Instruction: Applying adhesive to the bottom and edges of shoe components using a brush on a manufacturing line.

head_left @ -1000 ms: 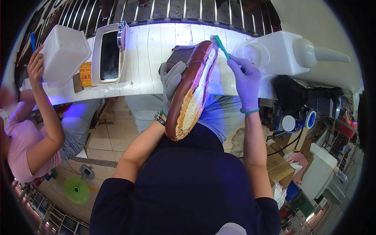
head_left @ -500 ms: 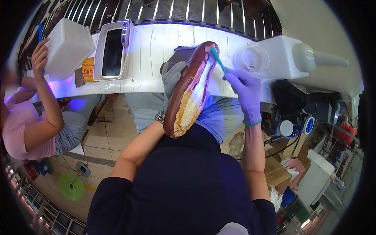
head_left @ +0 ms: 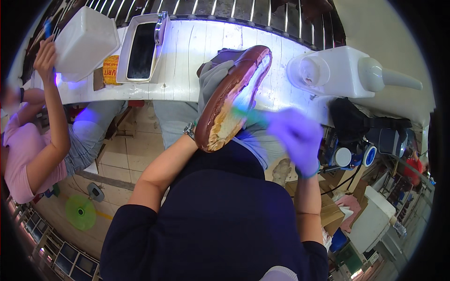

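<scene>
A brown leather shoe upper (head_left: 216,107) is held tilted in front of me, its pale underside turned up and the reddish leather edge folded around it. My left hand (head_left: 212,85), in a grey glove, is closed around its left side; part of the hand is hidden behind the shoe. My right hand (head_left: 297,136), gloved and blurred by motion, grips a small green-handled brush (head_left: 254,114). The smeared brush end is over the middle of the underside. To the right of the shoe, a white round cup (head_left: 313,71) sits against a white plastic container (head_left: 344,70).
A white worktable (head_left: 187,56) runs ahead, with metal rollers (head_left: 232,11) beyond. On it are a white tray (head_left: 123,51) with a dark inside and a yellow packet (head_left: 110,70). At left a co-worker's hand (head_left: 45,58) is beside another white container (head_left: 86,44). A black bag (head_left: 347,114) lies at right.
My right hand has moved down and slightly right, bringing the brush from the shoe's far end to its middle. The shoe has shifted slightly, still in my left hand.
</scene>
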{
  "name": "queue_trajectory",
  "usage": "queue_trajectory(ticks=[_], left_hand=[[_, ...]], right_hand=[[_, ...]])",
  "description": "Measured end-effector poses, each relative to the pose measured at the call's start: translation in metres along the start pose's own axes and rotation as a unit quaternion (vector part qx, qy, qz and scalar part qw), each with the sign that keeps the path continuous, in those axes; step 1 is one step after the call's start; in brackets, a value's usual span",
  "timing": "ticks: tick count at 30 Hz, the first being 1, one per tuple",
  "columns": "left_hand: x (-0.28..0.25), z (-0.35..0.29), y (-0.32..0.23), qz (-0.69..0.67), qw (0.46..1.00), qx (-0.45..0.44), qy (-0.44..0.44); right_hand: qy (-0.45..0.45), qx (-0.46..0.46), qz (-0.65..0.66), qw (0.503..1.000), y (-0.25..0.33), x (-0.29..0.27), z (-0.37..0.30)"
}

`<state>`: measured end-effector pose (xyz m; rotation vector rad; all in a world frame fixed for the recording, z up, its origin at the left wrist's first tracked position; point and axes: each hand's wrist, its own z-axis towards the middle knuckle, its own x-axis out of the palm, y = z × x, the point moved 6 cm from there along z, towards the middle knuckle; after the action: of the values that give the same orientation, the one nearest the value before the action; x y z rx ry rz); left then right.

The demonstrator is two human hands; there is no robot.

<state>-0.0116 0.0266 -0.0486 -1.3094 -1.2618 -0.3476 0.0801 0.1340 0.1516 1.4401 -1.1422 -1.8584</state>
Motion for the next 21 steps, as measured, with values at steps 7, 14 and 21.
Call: queue_trajectory(ticks=[7, 14, 21], left_hand=[[0.065, -0.018, -0.085, 0.584, 0.638, 0.502, -0.012], [0.031, -0.013, -0.062, 0.524, 0.753, 0.393, -0.064], [0.041, -0.009, -0.067, 0.359, 0.905, 0.203, -0.101]], right_hand=[[-0.053, 0.038, 0.050, 0.997, -0.005, 0.000, 0.006], [0.004, -0.028, 0.003, 1.000, 0.004, -0.006, 0.001], [-0.070, 0.061, 0.059, 0.994, -0.015, -0.003, 0.010]])
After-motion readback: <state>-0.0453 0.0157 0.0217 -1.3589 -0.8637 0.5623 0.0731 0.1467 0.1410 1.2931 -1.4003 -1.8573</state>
